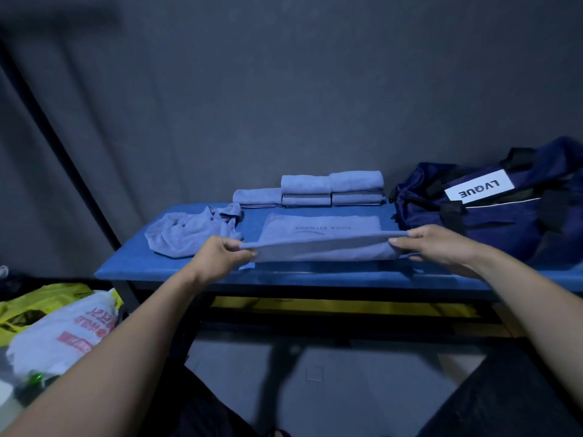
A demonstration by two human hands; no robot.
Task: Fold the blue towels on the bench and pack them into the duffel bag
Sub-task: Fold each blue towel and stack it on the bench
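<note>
A blue towel with printed lettering lies spread on the blue bench. My left hand pinches its near left corner and my right hand pinches its near right corner, lifting the near edge just above the bench. A crumpled blue towel lies to the left. Several folded blue towels are stacked at the back of the bench. The navy duffel bag with a white label sits on the bench at the right.
A dark wall stands right behind the bench. White and yellow plastic bags lie on the floor at the lower left. Yellow bars run under the bench. My dark-clothed knees show at the bottom edge.
</note>
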